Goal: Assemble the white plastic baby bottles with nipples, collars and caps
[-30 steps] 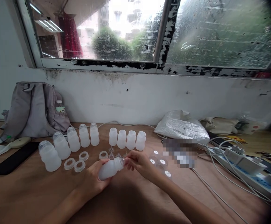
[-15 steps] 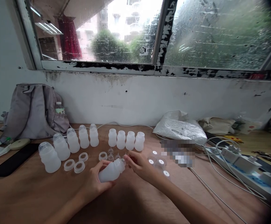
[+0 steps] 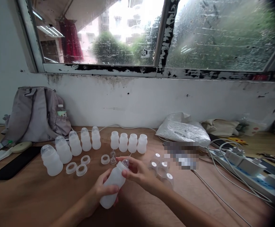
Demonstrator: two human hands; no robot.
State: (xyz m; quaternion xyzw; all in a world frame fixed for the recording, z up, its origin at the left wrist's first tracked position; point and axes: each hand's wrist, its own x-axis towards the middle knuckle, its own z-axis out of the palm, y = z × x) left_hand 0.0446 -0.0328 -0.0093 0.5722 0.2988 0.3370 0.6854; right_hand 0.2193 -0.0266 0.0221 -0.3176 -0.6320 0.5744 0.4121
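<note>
Two-handed hold on a frosted bottle (image 3: 115, 179): watch for crooked seating at the mouth

Left hand (image 3: 101, 190): wrapped round the bottle body, thumb across the near side. Right hand (image 3: 139, 173): fingers narrowed at the mouth end, about the neck and what looks like a clear teat (image 3: 126, 162). Exact pinch points partly hidden. Cannot tell how far seated. Bottle tilted, mouth up and to the right, over the near part of the table (image 3: 31, 198); cannot tell if touching at the base.

Nearby: four open bottles (image 3: 132, 144) in a row beyond the hands, five capped bottles (image 3: 63, 151) off to the left, loose rings (image 3: 81, 174) between, loose teats (image 3: 113, 160) just past the mouth end, clear covers (image 3: 169, 176) next to the right forearm (image 3: 172, 194).

Risks, as judged from here:
- Could seat crooked. Cause: one-sided push with the bottle on a slant.
- Could slip and drop. Cause: smooth plastic, light grip, sudden twist.
- Could flex the neck out of round. Cause: squeezing too hard on the left.
- Could knock over small parts. Cause: tight spacing past the fingertips.
- Could scatter covers. Cause: sideways sweep of the forearm.
</note>
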